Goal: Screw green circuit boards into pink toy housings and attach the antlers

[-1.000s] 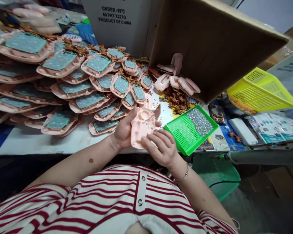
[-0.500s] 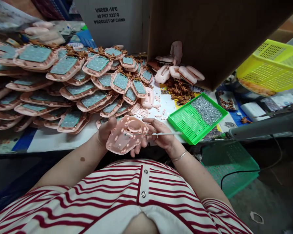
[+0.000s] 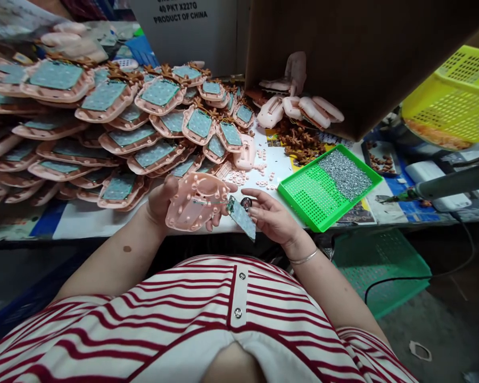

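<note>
Pink plastic shell (image 3: 195, 206) is cupped in the left hand (image 3: 163, 205) above the table edge (image 3: 104, 226), fingers wrapped beneath it. Green circuit board (image 3: 242, 217) is pinched by the right hand (image 3: 273, 218), just beside the shell. Green tray (image 3: 303, 198) of screws (image 3: 345, 173) is seen to the right, stacked shells (image 3: 104, 122) behind

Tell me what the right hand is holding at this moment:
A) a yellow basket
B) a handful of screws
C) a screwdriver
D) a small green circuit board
D: the right hand grips a small green circuit board beside the pink plastic shell that the left hand holds; the screws lie in the green tray.
</note>
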Available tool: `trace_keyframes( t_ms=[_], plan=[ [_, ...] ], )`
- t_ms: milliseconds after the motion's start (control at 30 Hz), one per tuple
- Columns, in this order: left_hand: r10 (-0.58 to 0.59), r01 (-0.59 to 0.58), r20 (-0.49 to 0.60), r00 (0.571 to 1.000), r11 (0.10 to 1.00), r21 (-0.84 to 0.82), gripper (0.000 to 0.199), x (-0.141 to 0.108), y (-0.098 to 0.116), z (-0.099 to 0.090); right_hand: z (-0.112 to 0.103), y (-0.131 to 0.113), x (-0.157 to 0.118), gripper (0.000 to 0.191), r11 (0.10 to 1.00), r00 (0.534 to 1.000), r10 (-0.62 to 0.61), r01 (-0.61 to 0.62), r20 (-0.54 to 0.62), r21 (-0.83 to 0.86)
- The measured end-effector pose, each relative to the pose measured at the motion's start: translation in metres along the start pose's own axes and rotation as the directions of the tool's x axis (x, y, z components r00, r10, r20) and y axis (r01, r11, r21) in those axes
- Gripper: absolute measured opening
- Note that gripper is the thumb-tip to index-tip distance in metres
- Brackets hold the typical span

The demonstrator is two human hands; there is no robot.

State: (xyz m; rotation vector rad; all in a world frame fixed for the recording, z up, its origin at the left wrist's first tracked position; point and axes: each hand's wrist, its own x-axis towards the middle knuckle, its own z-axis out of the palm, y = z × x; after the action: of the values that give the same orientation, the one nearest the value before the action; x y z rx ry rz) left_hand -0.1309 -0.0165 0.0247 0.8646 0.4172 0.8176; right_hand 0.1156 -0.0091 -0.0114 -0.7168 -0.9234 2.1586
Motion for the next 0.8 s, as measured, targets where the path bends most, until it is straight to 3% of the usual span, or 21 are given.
trace_keyframes(
  t_ms=[233, 367, 467, 633, 800],
  plan=[
    [0.009, -0.008, -0.019, 1.0, 0.998, 0.061, 0.076, -0.002, 0.005, 0.006, -0.006, -0.012, -0.009, 0.064, 0.973, 0.985, -0.17, 0.173, 0.032, -0.151],
    [0.016, -0.012, -0.051, 0.999, 0.997, 0.075, 0.066, 0.001, 0.001, 0.008, -0.008, -0.03, -0.024, 0.053, 0.937, 0.977, -0.21, 0.193, -0.029, -0.29],
    [0.077, -0.073, -0.094, 0.993, 0.996, 0.041, 0.066, 0.007, -0.007, 0.007, -0.004, -0.042, -0.038, 0.046, 0.914, 0.98, -0.2, 0.183, -0.008, -0.363],
    [0.091, -0.129, -0.233, 0.968, 0.98, -0.154, 0.061, 0.023, -0.02, 0.01, 0.011, -0.044, -0.054, 0.061, 0.946, 0.987, -0.159, 0.152, 0.001, -0.285],
    [0.015, -0.101, -0.282, 0.959, 0.95, -0.296, 0.056, 0.037, -0.032, 0.015, 0.025, -0.041, -0.055, 0.047, 0.962, 0.974, -0.18, 0.146, -0.136, -0.229]
  ],
)
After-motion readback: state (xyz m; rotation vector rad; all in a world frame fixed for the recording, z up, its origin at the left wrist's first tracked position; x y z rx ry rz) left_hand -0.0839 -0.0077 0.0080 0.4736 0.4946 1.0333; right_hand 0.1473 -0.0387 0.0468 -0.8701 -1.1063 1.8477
